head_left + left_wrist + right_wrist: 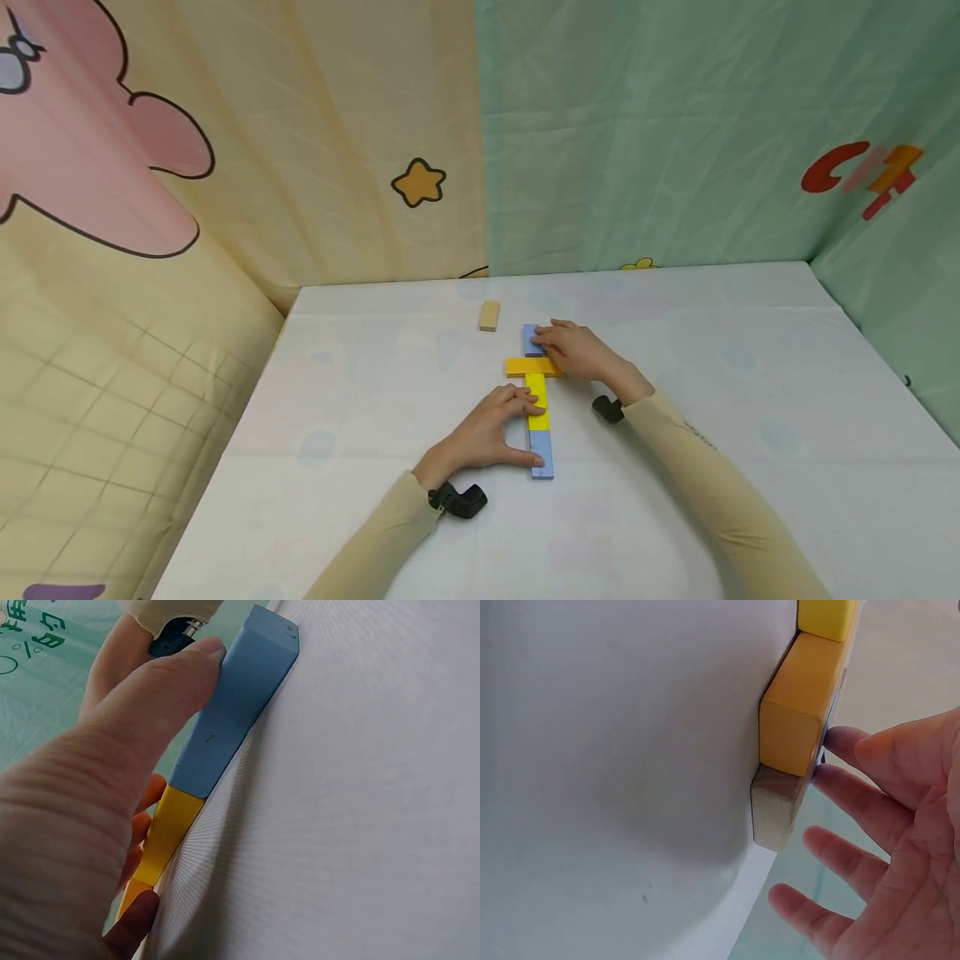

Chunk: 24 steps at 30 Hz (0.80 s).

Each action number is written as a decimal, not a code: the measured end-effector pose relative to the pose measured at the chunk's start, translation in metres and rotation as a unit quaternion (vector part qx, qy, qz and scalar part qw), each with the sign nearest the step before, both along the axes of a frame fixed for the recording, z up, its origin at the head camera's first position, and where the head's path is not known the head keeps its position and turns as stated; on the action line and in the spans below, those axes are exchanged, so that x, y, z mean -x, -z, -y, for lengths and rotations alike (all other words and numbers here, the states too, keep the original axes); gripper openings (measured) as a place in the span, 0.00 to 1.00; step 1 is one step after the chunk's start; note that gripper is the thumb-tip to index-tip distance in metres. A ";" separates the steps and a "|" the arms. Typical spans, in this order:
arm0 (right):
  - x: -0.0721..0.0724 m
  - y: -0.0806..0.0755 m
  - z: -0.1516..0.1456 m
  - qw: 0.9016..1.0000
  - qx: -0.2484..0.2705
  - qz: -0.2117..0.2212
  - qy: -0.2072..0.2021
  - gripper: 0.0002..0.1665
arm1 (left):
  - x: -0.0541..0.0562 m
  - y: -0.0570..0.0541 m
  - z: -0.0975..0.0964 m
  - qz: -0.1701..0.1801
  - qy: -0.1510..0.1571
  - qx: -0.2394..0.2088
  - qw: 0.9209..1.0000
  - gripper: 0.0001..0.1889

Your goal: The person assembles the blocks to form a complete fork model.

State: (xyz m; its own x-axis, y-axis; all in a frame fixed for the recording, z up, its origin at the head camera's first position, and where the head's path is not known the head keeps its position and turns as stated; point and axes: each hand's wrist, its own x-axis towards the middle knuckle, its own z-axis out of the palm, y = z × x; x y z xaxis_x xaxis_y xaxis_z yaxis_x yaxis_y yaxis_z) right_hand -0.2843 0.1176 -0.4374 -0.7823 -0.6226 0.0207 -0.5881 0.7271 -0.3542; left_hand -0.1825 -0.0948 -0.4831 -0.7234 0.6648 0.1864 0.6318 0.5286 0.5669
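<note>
Several flat blocks make a cross on the white table. An orange block (516,367) lies crosswise, with a blue block (531,332) above it and a yellow block (537,419) below. A second blue block (542,460) ends the line nearest me. My left hand (486,429) spans the near part from the left, thumb on the near blue block (232,705) and fingertips over the yellow one. At the far blue block, my right hand (581,350) rests its fingertips on top. The right wrist view shows its fingers loosely spread beside the orange block (791,735).
A tan block (489,316) lies by itself toward the back, left of the cross. Cartoon-print curtains (645,150) hang behind the table (375,358) and at its sides. Each wrist wears a black camera mount (459,501).
</note>
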 end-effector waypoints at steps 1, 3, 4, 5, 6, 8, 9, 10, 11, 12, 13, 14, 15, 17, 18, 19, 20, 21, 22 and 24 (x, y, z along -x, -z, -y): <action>0.000 0.000 0.000 1.000 0.001 -0.002 -0.001 0.19 | 0.000 0.000 0.000 0.000 0.000 -0.001 1.000 0.35; -0.001 0.001 0.000 1.000 0.002 -0.005 -0.001 0.19 | 0.000 0.000 0.000 -0.001 0.000 -0.004 1.000 0.35; -0.002 0.001 0.001 1.000 0.002 -0.007 -0.001 0.19 | 0.000 0.000 0.000 -0.001 0.000 -0.005 1.000 0.35; -0.002 0.001 0.001 1.000 0.002 -0.007 0.000 0.19 | 0.000 0.001 0.000 -0.001 0.001 -0.006 1.000 0.35; -0.002 0.001 0.001 1.000 0.001 -0.007 0.001 0.19 | 0.000 0.001 0.000 -0.002 0.001 -0.007 1.000 0.35; -0.003 0.002 0.001 1.000 -0.002 -0.006 0.002 0.19 | 0.000 0.001 0.000 -0.003 0.002 -0.006 1.000 0.35; -0.003 0.002 0.001 1.000 -0.003 -0.006 0.002 0.19 | 0.000 0.001 0.000 -0.004 0.003 -0.006 1.000 0.35; -0.004 0.002 0.001 1.000 -0.004 -0.006 0.002 0.20 | 0.000 0.002 0.000 -0.005 0.003 -0.005 1.000 0.35; -0.004 0.002 0.001 1.000 -0.003 -0.007 0.001 0.19 | 0.000 0.002 0.000 -0.006 0.003 -0.005 1.000 0.35; -0.004 0.003 0.001 1.000 -0.003 -0.009 0.000 0.19 | 0.000 0.001 0.000 -0.006 0.003 -0.005 1.000 0.35; -0.004 0.003 0.001 1.000 -0.002 -0.010 -0.001 0.19 | 0.000 0.001 0.000 -0.006 0.003 -0.005 1.000 0.35; -0.005 0.003 0.001 1.000 0.000 -0.010 -0.002 0.19 | 0.000 0.001 0.000 -0.006 0.003 -0.006 1.000 0.35; -0.005 0.003 0.000 1.000 0.001 -0.012 -0.004 0.19 | 0.000 0.001 0.000 -0.006 0.003 -0.006 1.000 0.35; -0.006 0.002 0.000 1.000 0.001 -0.013 -0.006 0.19 | 0.000 0.001 0.000 -0.007 0.003 -0.007 1.000 0.35; -0.007 0.002 0.000 1.000 0.000 -0.013 -0.006 0.19 | 0.000 0.001 0.000 -0.007 0.003 -0.007 1.000 0.34; -0.008 0.002 0.000 1.000 0.000 -0.012 -0.007 0.19 | 0.000 0.001 0.000 -0.008 0.004 -0.008 1.000 0.34; -0.008 0.002 0.000 1.000 0.000 -0.011 -0.007 0.19 | 0.000 0.001 0.000 -0.009 0.004 -0.008 1.000 0.34; -0.009 0.001 -0.001 1.000 -0.001 -0.011 -0.008 0.19 | 0.000 0.001 0.000 -0.010 0.005 -0.008 1.000 0.34; -0.009 0.001 -0.001 1.000 -0.001 -0.010 -0.007 0.19 | 0.000 0.001 0.000 -0.010 0.005 -0.008 1.000 0.34; -0.010 0.001 -0.001 1.000 0.001 -0.008 -0.007 0.19 | 0.000 0.001 0.000 -0.009 0.004 -0.008 1.000 0.34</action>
State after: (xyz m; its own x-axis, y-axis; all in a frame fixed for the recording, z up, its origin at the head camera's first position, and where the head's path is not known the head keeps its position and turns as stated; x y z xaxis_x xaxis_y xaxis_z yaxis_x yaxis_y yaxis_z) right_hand -0.2747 0.1188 -0.4386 -0.7725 -0.6341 0.0346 -0.6045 0.7175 -0.3462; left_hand -0.1827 -0.0948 -0.4841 -0.7146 0.6673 0.2098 0.6461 0.5146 0.5637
